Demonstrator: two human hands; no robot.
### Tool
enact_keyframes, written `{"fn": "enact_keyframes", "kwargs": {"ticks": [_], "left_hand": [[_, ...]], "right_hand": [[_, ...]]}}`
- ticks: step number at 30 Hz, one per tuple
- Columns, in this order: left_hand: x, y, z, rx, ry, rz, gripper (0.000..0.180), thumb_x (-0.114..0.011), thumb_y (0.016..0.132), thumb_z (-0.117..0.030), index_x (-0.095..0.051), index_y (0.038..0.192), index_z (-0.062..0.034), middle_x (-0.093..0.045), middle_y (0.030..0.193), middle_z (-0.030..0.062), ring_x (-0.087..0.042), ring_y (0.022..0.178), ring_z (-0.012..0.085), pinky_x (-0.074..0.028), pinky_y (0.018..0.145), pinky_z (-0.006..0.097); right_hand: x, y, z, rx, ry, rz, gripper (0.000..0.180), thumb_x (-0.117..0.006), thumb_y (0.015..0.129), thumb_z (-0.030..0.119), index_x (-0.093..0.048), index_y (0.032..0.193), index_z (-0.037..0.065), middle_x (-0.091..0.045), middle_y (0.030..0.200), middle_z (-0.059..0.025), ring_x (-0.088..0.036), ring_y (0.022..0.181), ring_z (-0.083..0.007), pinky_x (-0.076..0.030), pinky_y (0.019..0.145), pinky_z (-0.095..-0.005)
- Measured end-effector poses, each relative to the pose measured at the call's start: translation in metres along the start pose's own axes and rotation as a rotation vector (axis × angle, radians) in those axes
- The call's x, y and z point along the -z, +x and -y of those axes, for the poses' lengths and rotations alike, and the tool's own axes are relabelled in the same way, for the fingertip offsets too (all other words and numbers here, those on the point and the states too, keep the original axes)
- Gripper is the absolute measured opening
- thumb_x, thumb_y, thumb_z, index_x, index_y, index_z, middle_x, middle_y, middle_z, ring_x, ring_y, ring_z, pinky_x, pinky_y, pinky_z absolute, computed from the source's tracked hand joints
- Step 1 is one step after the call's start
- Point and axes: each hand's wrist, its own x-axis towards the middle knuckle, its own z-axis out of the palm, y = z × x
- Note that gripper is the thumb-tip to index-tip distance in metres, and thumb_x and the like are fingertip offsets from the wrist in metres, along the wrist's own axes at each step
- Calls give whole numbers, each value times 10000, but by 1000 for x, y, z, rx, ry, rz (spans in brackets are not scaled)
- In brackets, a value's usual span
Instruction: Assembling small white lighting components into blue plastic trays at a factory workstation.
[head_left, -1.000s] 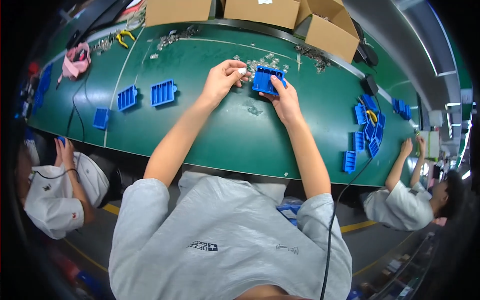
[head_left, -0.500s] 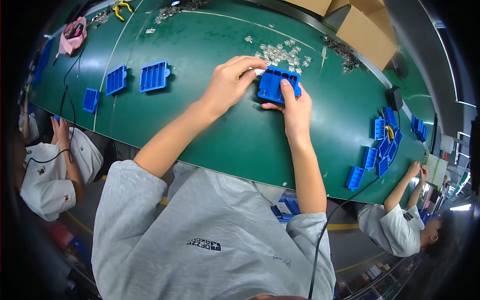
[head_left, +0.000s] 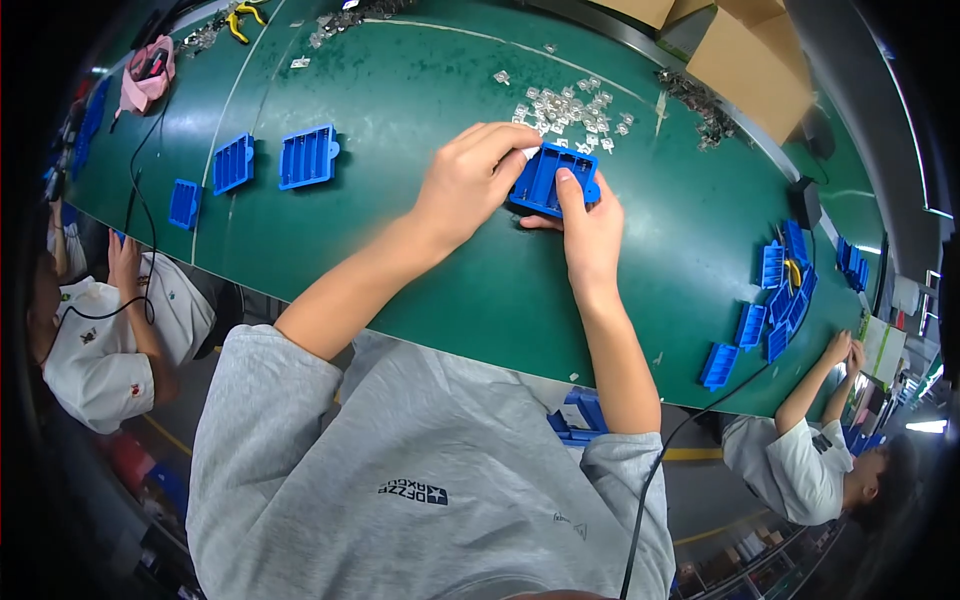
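1. Green bench (head_left: 450, 285); co-workers (head_left: 790, 468) at both sides.
2. Silver pieces (head_left: 568, 110) lie scattered; a cardboard box (head_left: 755, 72) stands far right.
3. Right hand (head_left: 592, 228) grips a blue holder (head_left: 541, 182) above it; left hand (head_left: 468, 182), fingers drawn together, covers its corner, hold unclear.

Factory workshop | long green workbench (head_left: 490, 310) | many blue trays (head_left: 543, 180) | co-workers (head_left: 100, 370) alongside | blurred rim: possibly shelving (head_left: 770, 560)
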Motion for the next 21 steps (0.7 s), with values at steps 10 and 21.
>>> {"fn": "enact_keyframes", "kwargs": {"ticks": [10, 21], "left_hand": [[7, 3, -2, 551, -617, 193, 336, -510, 981, -177, -560, 1272, -17, -647, 1066, 77, -614, 952, 145, -496, 842, 279], [8, 0, -8, 606, -812, 304, 373, -485, 1010, -339, -550, 1205, -27, -600, 1094, 37, -545, 1015, 92, -435, 904, 259]], "right_hand": [[-3, -3, -4, 18, 89, 4, 280, -538, 972, 164, -512, 1145, -55, -633, 981, -122, -667, 782, -180, -603, 605, -293], [-2, -7, -27, 368, -166, -33, 366, -586, 966, 218, -476, 1204, -37, -584, 1069, -92, -578, 954, -143, -502, 834, -300]]}}
